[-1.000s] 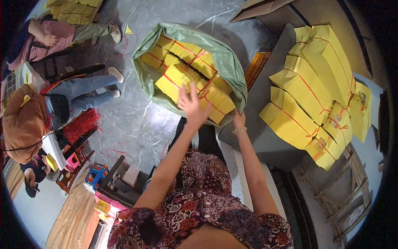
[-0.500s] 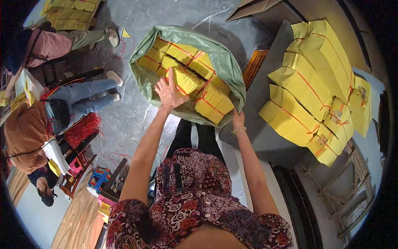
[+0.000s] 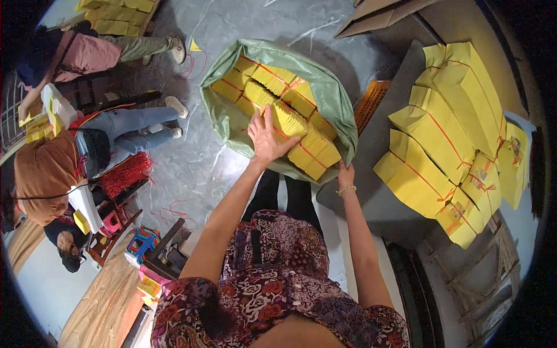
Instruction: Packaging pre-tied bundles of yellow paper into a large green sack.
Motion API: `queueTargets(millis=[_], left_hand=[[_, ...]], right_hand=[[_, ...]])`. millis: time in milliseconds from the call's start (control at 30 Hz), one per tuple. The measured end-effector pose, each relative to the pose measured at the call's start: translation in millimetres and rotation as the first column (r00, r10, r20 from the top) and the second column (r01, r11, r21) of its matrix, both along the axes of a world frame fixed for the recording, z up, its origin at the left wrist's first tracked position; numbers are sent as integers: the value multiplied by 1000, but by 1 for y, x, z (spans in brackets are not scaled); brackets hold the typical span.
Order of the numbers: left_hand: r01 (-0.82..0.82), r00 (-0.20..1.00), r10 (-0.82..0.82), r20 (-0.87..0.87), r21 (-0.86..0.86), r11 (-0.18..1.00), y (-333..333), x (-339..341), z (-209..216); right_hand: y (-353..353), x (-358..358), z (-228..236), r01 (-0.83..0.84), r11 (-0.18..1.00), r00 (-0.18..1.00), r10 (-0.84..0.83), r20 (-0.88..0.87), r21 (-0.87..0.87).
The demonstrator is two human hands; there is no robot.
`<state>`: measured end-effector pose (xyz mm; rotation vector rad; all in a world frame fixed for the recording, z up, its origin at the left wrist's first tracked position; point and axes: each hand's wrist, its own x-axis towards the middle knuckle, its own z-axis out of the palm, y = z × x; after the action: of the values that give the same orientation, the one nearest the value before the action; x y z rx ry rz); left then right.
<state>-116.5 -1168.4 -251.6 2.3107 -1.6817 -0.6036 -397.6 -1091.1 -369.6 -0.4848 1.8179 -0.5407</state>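
Observation:
A green woven sack (image 3: 325, 72) stands open in front of me, packed with yellow paper bundles (image 3: 270, 75) tied with red string. My left hand (image 3: 268, 138) reaches over the near rim and grips the end of one upper bundle (image 3: 288, 120), with thumb and index finger spread apart along it. Beside that one, another tied bundle (image 3: 315, 158) sits at the near right of the sack. At the near right rim, my right hand (image 3: 346, 175) pinches the sack's edge. Its fingertips are partly hidden by the fabric.
More yellow bundles (image 3: 441, 133) are heaped on a grey surface (image 3: 371, 188) to the right. An orange slatted crate (image 3: 372, 101) lies between heap and sack. Two people (image 3: 49, 174) work at the left, near red string (image 3: 130, 174) and a blue plastic stool (image 3: 142, 243).
The whole scene has shifted slightly right and down in view. My left hand and its bundle have moved right within the sack, closer to the neighbouring bundle. My right hand still holds the rim.

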Motion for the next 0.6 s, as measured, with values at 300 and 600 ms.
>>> queueTargets(millis=[300,600], left_hand=[[-638,727,682,77,-289,713,-8,115,-5],[-715,662,656,-362,-43,698,-33,164,-12]], right_hand=[[-15,1,25,-166,959,985,174,-15,228],[-98,29,83,-523,797,760,275,-589,-303]])
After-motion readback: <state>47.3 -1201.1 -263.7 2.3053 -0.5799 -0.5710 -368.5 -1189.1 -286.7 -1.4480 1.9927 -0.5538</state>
